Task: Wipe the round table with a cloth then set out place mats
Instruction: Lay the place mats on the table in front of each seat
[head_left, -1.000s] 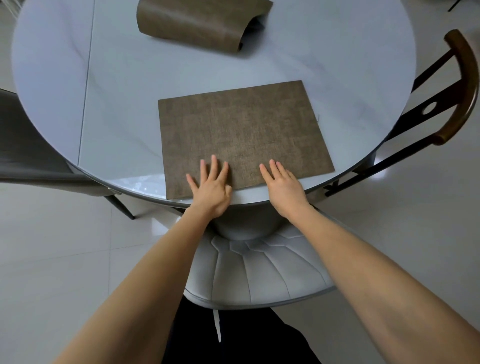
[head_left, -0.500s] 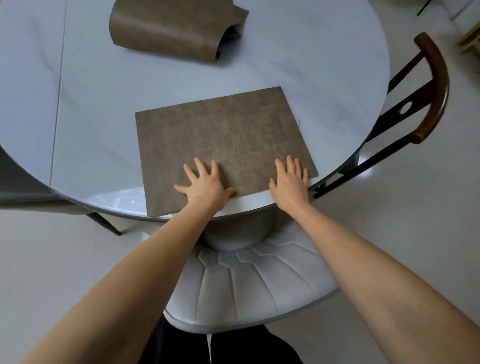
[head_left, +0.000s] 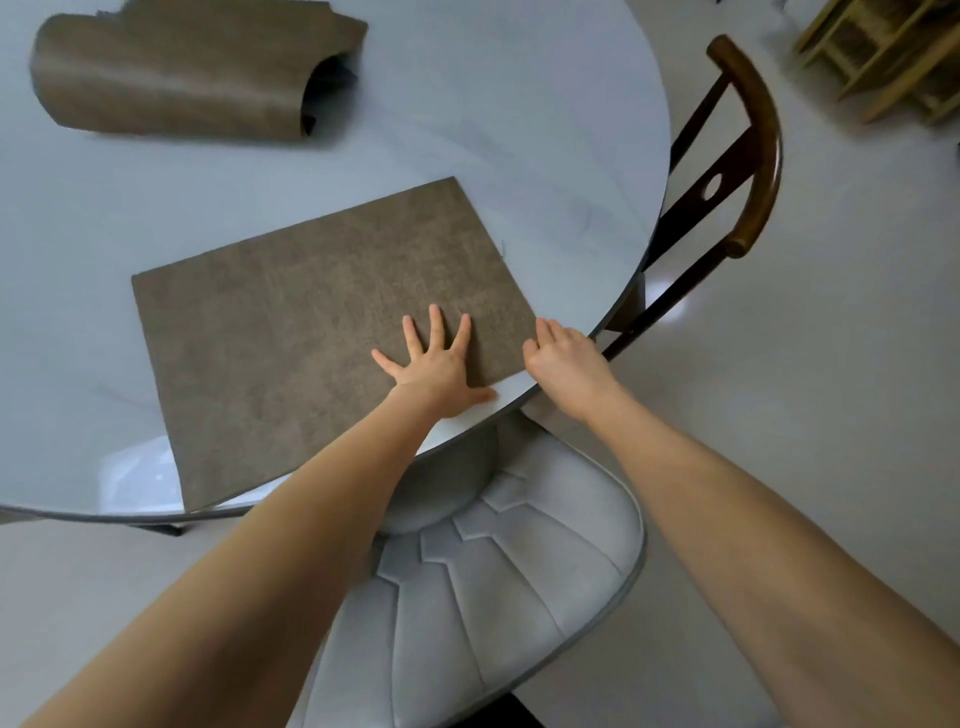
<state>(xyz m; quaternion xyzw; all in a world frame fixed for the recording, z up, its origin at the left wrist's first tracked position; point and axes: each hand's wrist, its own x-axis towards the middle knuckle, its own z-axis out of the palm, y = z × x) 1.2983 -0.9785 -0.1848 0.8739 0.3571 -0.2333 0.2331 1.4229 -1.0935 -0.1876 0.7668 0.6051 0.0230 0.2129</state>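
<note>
Left hand (head_left: 434, 371), fingers spread, presses the place mat (head_left: 311, 338) now rotated on the tabletop (head_left: 519, 104); right hand (head_left: 563, 358), fingers curled, nudges its corner: alignment nearly finished.

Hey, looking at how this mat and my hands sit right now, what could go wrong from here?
1. The flat place mat has its near corner at the round table rim, so a push from the left hand might slide it over the rim.
2. The right hand sits at the mat's right corner and may lift or skew it.
3. The curled spare mats farther back look springy and might not lie flat when laid out.
</note>
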